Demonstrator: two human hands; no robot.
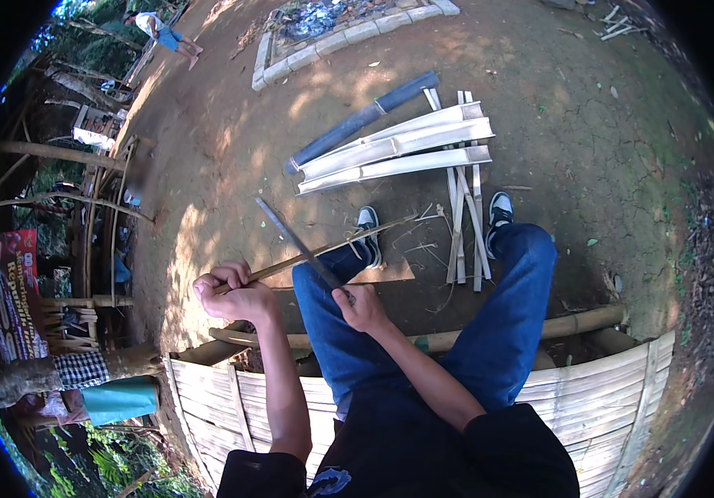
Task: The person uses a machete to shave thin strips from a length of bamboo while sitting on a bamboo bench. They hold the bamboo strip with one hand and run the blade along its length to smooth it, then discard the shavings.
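Observation:
My left hand [236, 292] is closed around one end of a thin bamboo strip [357, 238], which slants up to the right above my left knee. In my closed right hand [362, 308] is the handle of a long, dark-bladed knife [284, 227]. Its blade points up and to the left and crosses the strip near my left knee; whether the two touch I cannot tell. Beyond my feet lie several pale split bamboo halves [398, 145] beside a dark, uncut bamboo pole [348, 124]. Narrow bamboo strips [459, 220] lie partly under the halves, close to my right shoe.
I sit on a slatted bamboo bench [606, 386] with a bamboo pole [577, 325] along its front. A block-edged fire pit [315, 56] with ash lies at the far side. One person [162, 33] stands far left. A red banner [12, 290] and wooden posts line the left.

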